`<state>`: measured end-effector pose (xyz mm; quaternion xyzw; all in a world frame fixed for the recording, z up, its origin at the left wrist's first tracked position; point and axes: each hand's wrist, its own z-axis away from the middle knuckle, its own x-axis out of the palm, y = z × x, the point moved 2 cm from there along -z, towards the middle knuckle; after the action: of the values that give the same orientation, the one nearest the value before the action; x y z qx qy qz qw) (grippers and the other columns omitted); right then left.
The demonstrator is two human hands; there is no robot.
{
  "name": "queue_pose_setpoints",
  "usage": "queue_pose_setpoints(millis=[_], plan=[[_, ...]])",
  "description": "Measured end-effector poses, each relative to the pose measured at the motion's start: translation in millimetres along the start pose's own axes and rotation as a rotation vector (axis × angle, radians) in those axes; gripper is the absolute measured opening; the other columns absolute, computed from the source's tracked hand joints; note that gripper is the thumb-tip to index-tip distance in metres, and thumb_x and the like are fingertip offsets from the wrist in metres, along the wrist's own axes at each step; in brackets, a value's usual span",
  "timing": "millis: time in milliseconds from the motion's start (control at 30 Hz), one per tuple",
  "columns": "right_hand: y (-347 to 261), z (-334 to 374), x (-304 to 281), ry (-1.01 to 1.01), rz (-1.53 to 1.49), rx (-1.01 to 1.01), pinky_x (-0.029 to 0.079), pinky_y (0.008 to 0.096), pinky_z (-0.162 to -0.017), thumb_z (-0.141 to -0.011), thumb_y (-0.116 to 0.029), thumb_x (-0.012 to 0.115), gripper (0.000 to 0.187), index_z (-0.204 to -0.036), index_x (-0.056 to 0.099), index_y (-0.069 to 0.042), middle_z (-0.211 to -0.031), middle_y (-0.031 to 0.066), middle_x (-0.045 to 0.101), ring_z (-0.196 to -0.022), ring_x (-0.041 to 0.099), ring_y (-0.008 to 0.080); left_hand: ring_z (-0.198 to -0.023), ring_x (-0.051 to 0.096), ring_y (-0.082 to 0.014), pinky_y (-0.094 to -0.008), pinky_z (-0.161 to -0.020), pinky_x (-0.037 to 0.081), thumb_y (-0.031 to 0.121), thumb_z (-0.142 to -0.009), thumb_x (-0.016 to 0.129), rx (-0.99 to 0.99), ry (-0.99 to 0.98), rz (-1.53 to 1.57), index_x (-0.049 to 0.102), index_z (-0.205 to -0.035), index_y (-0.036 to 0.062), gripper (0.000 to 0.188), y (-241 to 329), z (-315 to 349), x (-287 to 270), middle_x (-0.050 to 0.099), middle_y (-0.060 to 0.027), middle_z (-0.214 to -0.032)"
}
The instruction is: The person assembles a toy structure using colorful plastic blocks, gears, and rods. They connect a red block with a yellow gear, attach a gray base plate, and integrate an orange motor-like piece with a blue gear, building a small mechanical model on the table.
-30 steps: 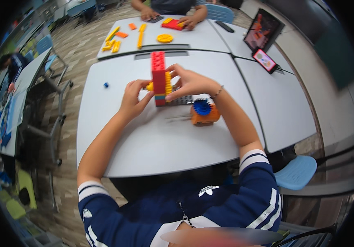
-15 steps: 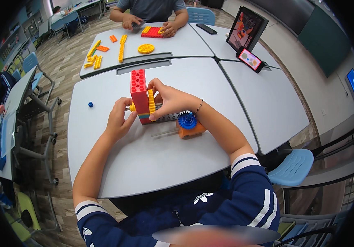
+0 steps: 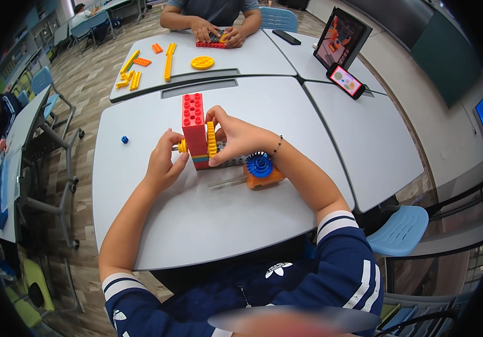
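A tall tower of red building bricks stands upright on the table before me, with yellow and blue layers near its base. My right hand grips a large yellow gear by its rim, against the tower's right side. On the other side, my left hand has its fingers closed on a small yellow pulley-like wheel on a thin axle. A grey beam with holes runs right from the tower's base. Next to my right forearm, a blue gear sits on an orange block with a metal rod.
A small blue piece lies at the left. Across the table, a person's hands work on a red brick plate, near a yellow round gear and loose yellow and orange beams. A tablet and a phone stand at the right.
Both my hands keep their hold at the tower, with little movement. The person opposite has brought a grey piece onto the red plate. The whole view has shifted slightly.
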<state>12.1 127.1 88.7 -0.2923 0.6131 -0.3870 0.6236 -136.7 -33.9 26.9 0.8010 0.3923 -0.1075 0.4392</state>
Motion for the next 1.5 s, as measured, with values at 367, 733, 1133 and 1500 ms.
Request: queue_pose_setpoints(millis=[367, 733, 1133, 1500], plan=[[-1, 2, 0, -0.022, -0.063, -0.011, 0.048, 0.0357, -0.092, -0.064, -0.023, 0.085, 0.086, -0.124, 0.026, -0.005, -0.114, 0.0192, 0.051, -0.109, 0.061, 0.0296, -0.097, 0.065, -0.0254, -0.0438, -0.112, 0.032, 0.001, -0.083, 0.058, -0.050, -0.011, 0.080, 0.046, -0.113, 0.0025, 0.032, -5, 5, -3, 0.056, -0.0121, -0.105], [17, 6, -10, 0.002, -0.052, -0.001, 0.052, 0.0366, -0.090, -0.064, -0.019, 0.084, 0.082, -0.121, 0.026, -0.007, -0.110, 0.0136, 0.048, -0.111, 0.060, 0.0278, -0.095, 0.051, -0.0185, -0.0397, -0.108, 0.033, 0.024, -0.087, 0.051, -0.037, 0.112, 0.033, 0.045, -0.110, 0.0037, 0.032, -26, 14, -24, 0.048, -0.0089, -0.100], [30, 9, -18, -0.074, -0.177, 0.106, 0.049, 0.0396, -0.096, -0.060, -0.018, 0.079, 0.087, -0.131, 0.029, -0.007, -0.120, 0.0187, 0.042, -0.112, 0.056, 0.0327, -0.083, 0.050, -0.0199, -0.0305, -0.077, 0.041, 0.026, -0.082, 0.048, -0.024, 0.169, 0.049, 0.055, -0.100, 0.0019, 0.030, -19, 14, -43, 0.049, -0.0102, -0.091], [44, 4, -26, -0.033, -0.369, 0.021, 0.047, 0.0428, -0.098, -0.055, -0.021, 0.075, 0.089, -0.135, 0.035, -0.015, -0.129, 0.0158, 0.050, -0.114, 0.059, 0.0309, -0.078, 0.055, -0.0180, -0.0306, -0.074, 0.047, 0.019, -0.078, 0.046, -0.062, 0.276, 0.182, 0.056, -0.097, -0.0008, 0.029, -33, 20, -66, 0.052, -0.0095, -0.087]])
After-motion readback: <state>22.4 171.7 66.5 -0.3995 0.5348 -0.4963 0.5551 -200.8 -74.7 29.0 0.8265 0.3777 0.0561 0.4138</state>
